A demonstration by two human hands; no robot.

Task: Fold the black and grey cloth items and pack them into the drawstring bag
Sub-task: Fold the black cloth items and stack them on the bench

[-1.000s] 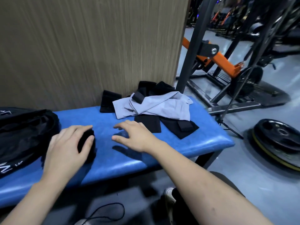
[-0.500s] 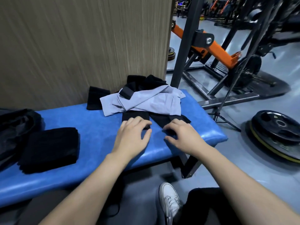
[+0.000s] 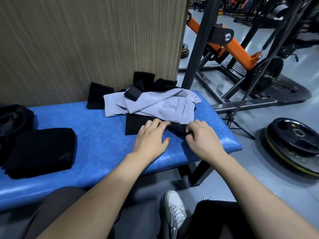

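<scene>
Head view of a blue padded worktop [image 3: 96, 135] set against a wood-grain wall panel [image 3: 86, 40]. Left hand [image 3: 151, 137] lies flat, fingers straight, pressing the flat black cloth [image 3: 133, 125] at the near edge of the unfolded pile; right hand [image 3: 201, 137] has its fingertips curled in a pinching grip on a dark fold of cloth just beside it. The grey cloth [image 3: 155, 104] — thin, smooth, loosely creased — drapes over the black pieces and rises behind both hands. More black pieces [image 3: 144, 80] stand crumpled against the panel, one small black rectangle [image 3: 95, 98] leaning apart to the left. A folded black stack [image 3: 40, 151], thick, matt and nearly square, rests well apart on the left of the worktop, near the dark drawstring bag [image 3: 13, 119] at the frame edge. Judged handling: all items are light, soft and limp, with no stiffness to hold a crease — best taken at corners or hems, spread flat and smoothed with the palm before each fold; the vinyl surface looks slick, so cloth may slide. Gym frame with an orange arm [image 3: 229, 45] and a weight plate [image 3: 293, 140] on the floor at right
</scene>
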